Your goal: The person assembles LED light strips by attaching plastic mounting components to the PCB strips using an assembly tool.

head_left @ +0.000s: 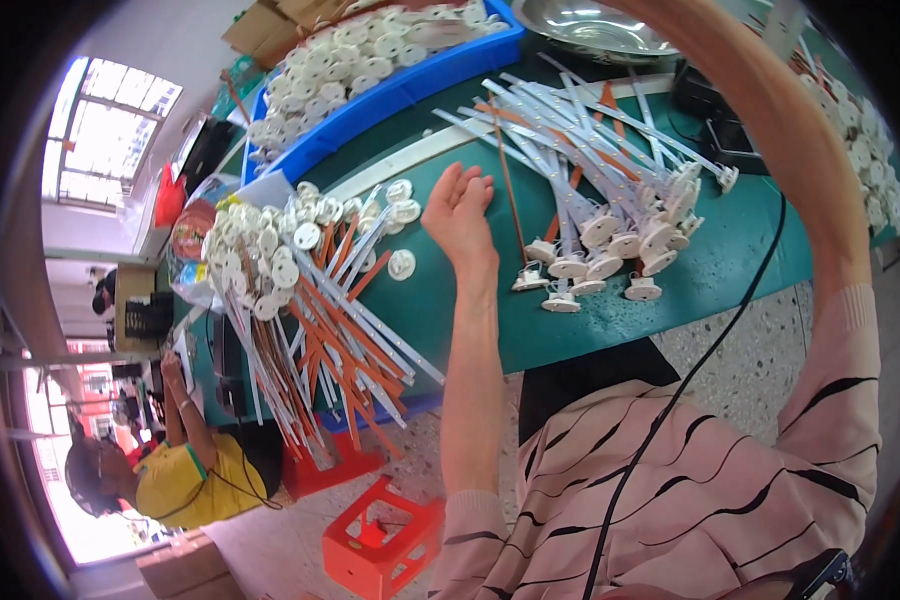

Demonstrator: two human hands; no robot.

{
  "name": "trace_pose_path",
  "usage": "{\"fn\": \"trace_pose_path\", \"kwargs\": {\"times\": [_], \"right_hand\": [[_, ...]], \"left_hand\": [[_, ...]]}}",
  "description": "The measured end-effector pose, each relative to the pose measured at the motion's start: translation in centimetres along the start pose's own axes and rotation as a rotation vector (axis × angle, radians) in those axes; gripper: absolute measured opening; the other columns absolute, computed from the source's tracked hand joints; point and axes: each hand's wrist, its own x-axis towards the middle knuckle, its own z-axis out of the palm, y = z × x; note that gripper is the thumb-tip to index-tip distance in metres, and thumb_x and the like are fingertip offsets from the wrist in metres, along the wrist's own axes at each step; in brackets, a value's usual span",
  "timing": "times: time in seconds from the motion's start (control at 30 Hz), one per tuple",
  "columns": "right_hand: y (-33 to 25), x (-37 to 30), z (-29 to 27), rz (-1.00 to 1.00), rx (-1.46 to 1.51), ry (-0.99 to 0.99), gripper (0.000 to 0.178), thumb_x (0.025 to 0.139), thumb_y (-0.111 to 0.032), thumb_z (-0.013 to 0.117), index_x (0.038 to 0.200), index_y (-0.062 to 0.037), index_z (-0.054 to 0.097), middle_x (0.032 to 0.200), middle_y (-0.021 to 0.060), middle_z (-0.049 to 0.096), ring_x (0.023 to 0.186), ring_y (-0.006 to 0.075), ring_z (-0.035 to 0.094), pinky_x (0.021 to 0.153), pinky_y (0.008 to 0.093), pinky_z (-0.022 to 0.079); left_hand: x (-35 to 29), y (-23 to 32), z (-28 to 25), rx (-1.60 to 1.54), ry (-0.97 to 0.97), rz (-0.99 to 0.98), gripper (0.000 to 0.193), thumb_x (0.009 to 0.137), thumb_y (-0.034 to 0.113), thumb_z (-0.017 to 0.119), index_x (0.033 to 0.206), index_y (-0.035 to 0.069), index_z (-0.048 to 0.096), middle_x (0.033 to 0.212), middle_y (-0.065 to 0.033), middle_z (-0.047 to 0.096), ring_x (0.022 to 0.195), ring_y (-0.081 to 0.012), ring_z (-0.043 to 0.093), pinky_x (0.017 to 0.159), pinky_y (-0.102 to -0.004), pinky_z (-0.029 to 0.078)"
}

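Observation:
My left hand is over the green table between two piles, its fingers loosely curled and nothing visible in them. Nearest it on the right lies a bundle of white LED strips and orange strips, with round white plastic caps at their near ends. To its left is a heap of similar strips with white round caps, the strips hanging over the table's edge. One loose white cap lies close to my wrist. My right forearm arches up past the top edge, and its hand is out of the picture.
A blue crate full of white caps stands at the back, beside a steel bowl. Black boxes and more caps lie on the right. A black cable crosses my front. Red stools and a seated person are at left.

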Motion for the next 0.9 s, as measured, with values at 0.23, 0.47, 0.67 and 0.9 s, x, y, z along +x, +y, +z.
{"fn": "trace_pose_path", "kwargs": {"times": [0.23, 0.47, 0.67, 0.9], "right_hand": [[1.2, 0.9, 5.7, 0.155, 1.175, -0.134, 0.02, 0.075, -0.002, 0.064, 0.093, 0.0019, 0.056, 0.082, 0.0092, 0.06, 0.069, 0.0169, 0.06, 0.063, 0.0256, 0.052], [8.3, -5.0, 7.6, 0.415, 1.613, -0.332, 0.028, 0.083, -0.004, 0.061, 0.11, 0.0017, 0.056, 0.09, 0.0054, 0.06, 0.079, 0.0112, 0.06, 0.074, 0.0213, 0.053], [8.2, -6.0, 6.4, 0.363, 1.398, -0.292, 0.016, 0.078, -0.006, 0.064, 0.091, -0.0017, 0.056, 0.085, 0.0085, 0.063, 0.075, 0.0125, 0.062, 0.068, 0.0235, 0.054], [9.9, -6.6, 6.8, 0.126, 1.037, -0.055, 0.013, 0.076, -0.005, 0.063, 0.085, -0.0022, 0.054, 0.075, 0.0064, 0.064, 0.073, 0.0109, 0.062, 0.063, 0.0216, 0.046]], "left_hand": [[-0.3, 1.5, -1.2, -0.075, 0.078, -0.013, 0.032, 0.083, -0.002, 0.055, 0.114, -0.008, 0.05, 0.102, -0.0177, 0.06, 0.085, -0.0252, 0.063, 0.073, -0.0296, 0.054], [-1.3, 1.8, 0.5, 0.007, -0.006, 0.038, 0.033, 0.086, -0.002, 0.052, 0.118, -0.008, 0.049, 0.107, -0.0136, 0.059, 0.092, -0.0202, 0.06, 0.08, -0.0292, 0.049], [-2.3, 1.4, 1.5, 0.0, -0.171, -0.033, 0.03, 0.086, 0.004, 0.057, 0.115, -0.003, 0.053, 0.107, -0.0103, 0.06, 0.099, -0.0188, 0.058, 0.085, -0.0296, 0.046], [-1.2, 2.1, 1.1, 0.033, -0.128, 0.074, 0.036, 0.086, 0.003, 0.056, 0.12, -0.006, 0.049, 0.113, -0.0151, 0.058, 0.102, -0.0201, 0.057, 0.087, -0.0324, 0.047]]}}
